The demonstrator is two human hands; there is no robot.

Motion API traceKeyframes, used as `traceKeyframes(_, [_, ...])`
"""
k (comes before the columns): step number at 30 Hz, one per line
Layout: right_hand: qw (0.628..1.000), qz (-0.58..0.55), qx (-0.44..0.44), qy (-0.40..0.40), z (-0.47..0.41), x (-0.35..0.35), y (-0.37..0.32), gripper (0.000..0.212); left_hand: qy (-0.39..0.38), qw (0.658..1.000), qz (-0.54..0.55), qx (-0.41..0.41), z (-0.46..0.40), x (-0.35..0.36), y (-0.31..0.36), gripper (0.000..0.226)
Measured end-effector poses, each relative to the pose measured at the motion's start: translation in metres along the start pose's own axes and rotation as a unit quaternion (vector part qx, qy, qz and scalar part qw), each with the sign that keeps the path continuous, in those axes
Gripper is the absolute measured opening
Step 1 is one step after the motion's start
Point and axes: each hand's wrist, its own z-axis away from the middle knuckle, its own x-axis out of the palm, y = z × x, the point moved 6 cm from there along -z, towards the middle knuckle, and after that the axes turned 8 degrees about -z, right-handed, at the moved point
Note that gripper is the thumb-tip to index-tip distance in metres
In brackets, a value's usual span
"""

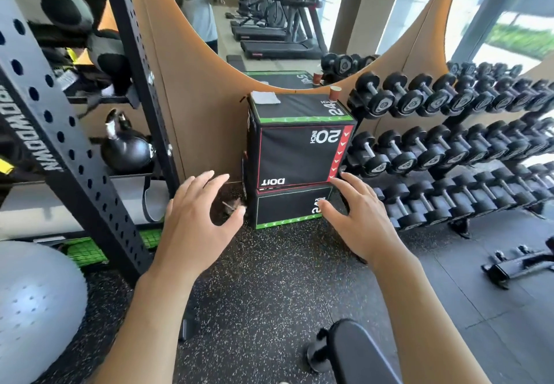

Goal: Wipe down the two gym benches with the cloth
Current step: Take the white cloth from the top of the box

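A pale grey folded cloth (pixel 265 97) lies flat on the back left corner of the upper black plyo box (pixel 299 141). Nearer, the left hand (pixel 196 222) and right hand (pixel 358 219) hover spread, holding nothing.

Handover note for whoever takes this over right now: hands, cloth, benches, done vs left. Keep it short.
Left hand: open, holding nothing, out in front of the stacked jump boxes.
Right hand: open, holding nothing, same height.
Cloth: folded, lying on the back left corner of the top box, beside a paper cup. Neither hand touches it.
Benches: one padded bench end shows at the bottom edge; the second is not clearly in view.
Done: no wiping evident.
Left: pick up the cloth, wipe both benches.
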Motion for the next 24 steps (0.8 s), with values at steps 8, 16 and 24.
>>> traceKeyframes(8, [0.999,-0.028,-0.017,-0.018,-0.092,0.019,0.026,0.065,0.01,0.999,-0.029,-0.014,-0.073,0.029,-0.004,0.062])
traceKeyframes(16, [0.998,-0.057,-0.015,-0.025,-0.198,-0.004,0.092,0.065,-0.003,0.999,-0.048,-0.008,-0.18,0.092,0.053,0.061])
traceKeyframes(24, [0.996,-0.078,0.003,-0.031,-0.264,-0.022,0.164,0.067,-0.021,0.998,-0.061,0.023,-0.258,0.157,0.104,0.061])
